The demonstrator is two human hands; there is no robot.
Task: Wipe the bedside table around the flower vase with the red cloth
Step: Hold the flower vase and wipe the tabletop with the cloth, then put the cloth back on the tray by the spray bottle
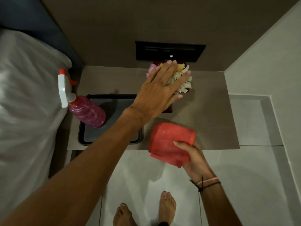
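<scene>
The grey-brown wood-grain bedside table (pixel 210 121) fills the corner between a white-sheeted bed (pixel 24 95) and a pale wall. Toward the table's back edge stands the dark red square flower vase (pixel 168 109), stuffed with white, yellow and pink blooms (pixel 184 82). The left hand (pixel 160 88) reaches across from the bed side and lies over the top of the blooms, fingers spread apart and draped flat across the petals rather than closed around anything; whether it presses on them or only hovers just above cannot be told.

In front of the vase, at the table's front edge, the folded red cloth (pixel 171 141) rests partly on the tabletop and partly hanging past it. The right hand (pixel 193 159) holds the cloth's near corner, thumb on top and the other fingers curled beneath, clamped on the fabric. Thin cord bracelets (pixel 206 182) circle that wrist.

To the bed side of the vase sits a black rectangular tray (pixel 112 139), and on its back corner stands a pink translucent spray bottle (pixel 86 110) with a white and orange trigger head. Behind the vase, a black switch panel (pixel 170 51) is set into the wall. Bare feet (pixel 167 207) stand on the pale tiled floor below the table.
</scene>
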